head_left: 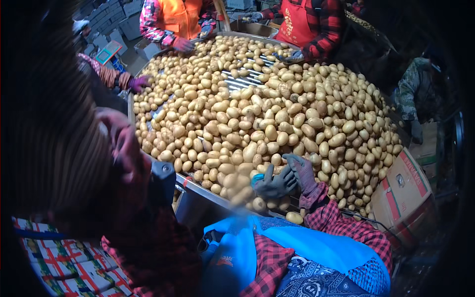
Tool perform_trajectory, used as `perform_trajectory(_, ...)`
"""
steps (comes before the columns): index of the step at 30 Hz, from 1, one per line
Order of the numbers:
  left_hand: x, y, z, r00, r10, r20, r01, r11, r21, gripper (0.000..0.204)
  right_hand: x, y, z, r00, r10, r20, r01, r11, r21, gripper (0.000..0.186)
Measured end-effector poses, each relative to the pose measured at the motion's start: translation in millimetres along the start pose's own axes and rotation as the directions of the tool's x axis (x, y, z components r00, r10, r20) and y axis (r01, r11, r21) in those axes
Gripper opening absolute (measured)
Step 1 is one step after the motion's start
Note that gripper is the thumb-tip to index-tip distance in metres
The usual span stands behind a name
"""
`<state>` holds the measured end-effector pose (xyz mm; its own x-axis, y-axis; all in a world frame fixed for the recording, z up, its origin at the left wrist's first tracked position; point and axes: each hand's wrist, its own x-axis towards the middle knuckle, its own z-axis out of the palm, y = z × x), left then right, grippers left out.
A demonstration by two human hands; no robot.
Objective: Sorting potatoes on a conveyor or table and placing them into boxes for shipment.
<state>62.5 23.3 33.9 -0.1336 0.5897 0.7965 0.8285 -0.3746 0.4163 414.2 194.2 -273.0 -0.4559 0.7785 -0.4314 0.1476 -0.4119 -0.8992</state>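
Grey-gloved, the left hand (pixel 274 184) in the head view is spread with its fingers toward the right, and the right hand (pixel 301 171), fingers extended, sits just beside it; nothing shows in the grip of either, though whether they touch each other I cannot tell. Both are over the near edge of the heap of potatoes (pixel 277 119) on the table (pixel 208 194). Judging by that heap, far more is left than done: potatoes cover most of the surface, and slats (pixel 242 80) show plainly only in a patch toward the far side. A box (pixel 403 188) stands right of the heap; how full it is cannot be told.
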Motion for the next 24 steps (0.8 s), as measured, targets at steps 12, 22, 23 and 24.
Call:
perform_trajectory(12, -13.9, 9.7, 24.0, 0.998, -0.027, 0.051, 0.027, 1.000, -0.010, 0.036, 2.8, 35.7, -6.1, 0.980, -0.196, -0.024, 0.194, 0.979, -0.063, 0.030)
perform_trajectory(22, -85.4, 35.6, 10.3, 0.972, -0.225, -0.072, 0.234, 0.961, 0.149, 0.035, 25.2, 58.3, 6.1, 0.921, -0.387, 0.042, 0.388, 0.910, -0.148, 0.025)
perform_trajectory(23, -89.0, 40.7, 8.6, 0.968, -0.242, -0.074, 0.251, 0.954, 0.163, 0.035, 18.3, 45.7, 10.8, 0.942, -0.334, 0.043, 0.337, 0.937, -0.096, 0.025)
perform_trajectory(24, -91.3, 39.4, 10.9, 0.967, -0.246, -0.069, 0.254, 0.955, 0.154, 0.035, 12.1, 28.4, 15.8, 0.958, -0.283, 0.048, 0.285, 0.958, -0.039, 0.025)
